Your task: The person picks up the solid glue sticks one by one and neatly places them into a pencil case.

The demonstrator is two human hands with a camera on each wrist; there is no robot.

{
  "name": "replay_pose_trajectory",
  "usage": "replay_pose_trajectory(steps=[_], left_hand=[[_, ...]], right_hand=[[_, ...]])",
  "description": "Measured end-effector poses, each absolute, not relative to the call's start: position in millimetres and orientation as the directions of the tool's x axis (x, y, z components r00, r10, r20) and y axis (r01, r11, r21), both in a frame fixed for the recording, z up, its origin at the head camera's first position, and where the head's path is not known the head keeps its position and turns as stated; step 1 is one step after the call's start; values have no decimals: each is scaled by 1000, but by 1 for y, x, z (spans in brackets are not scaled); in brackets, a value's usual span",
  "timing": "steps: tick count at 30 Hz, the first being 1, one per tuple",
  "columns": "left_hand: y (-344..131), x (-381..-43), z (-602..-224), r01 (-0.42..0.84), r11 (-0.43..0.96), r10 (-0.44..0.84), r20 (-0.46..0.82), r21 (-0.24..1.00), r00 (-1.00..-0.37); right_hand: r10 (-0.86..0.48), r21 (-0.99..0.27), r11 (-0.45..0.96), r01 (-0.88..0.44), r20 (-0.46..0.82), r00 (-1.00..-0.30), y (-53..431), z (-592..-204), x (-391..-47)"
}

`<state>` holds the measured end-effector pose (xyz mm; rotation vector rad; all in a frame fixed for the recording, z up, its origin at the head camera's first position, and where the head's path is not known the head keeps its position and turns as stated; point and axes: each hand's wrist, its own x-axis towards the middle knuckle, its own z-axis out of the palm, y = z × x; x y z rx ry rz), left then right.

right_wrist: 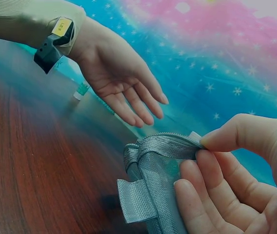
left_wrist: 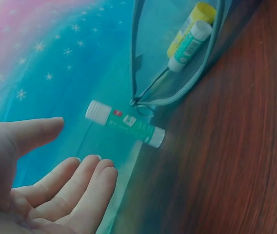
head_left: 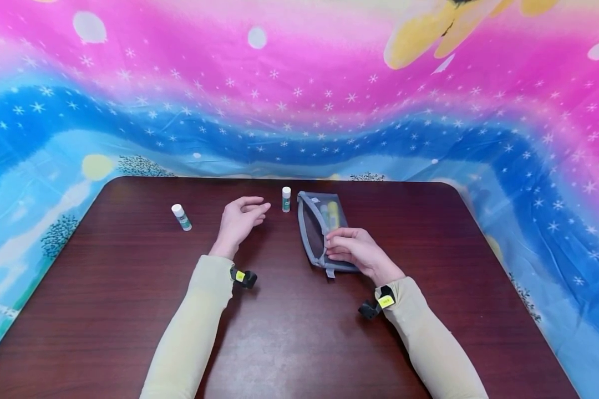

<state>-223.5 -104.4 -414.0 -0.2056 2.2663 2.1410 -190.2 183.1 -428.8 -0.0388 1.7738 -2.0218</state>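
My right hand [head_left: 356,250] pinches the zippered edge of a grey mesh pouch [head_left: 340,244] between thumb and fingers, and the pouch's mouth gapes toward the left. Through the mesh show a yellow tube [left_wrist: 202,12] and a white-capped green glue stick [left_wrist: 189,46]. Just left of the pouch another glue stick [head_left: 286,200] stands upright with its white cap on top. My left hand [head_left: 239,221] hovers beside that standing stick, fingers loosely extended and holding nothing. In the left wrist view, the same stick lies beyond the fingertips, a gap between them.
Farther left on the dark wooden table [head_left: 130,288] stands a glue stick [head_left: 182,217] with a white cap. A colourful printed cloth [head_left: 299,111] hangs behind the table's back edge and along both sides. Each wrist carries a black strapped camera [head_left: 244,277].
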Motion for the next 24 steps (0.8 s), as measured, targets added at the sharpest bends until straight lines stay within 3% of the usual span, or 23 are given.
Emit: replay_pose_trajectory(steps=[24], left_hand=[[-143,-201,-406,-44,84,-153,-31,996,-988]], right_hand=[[-350,-943,-81,322,-276,-895,184,-428,-190]])
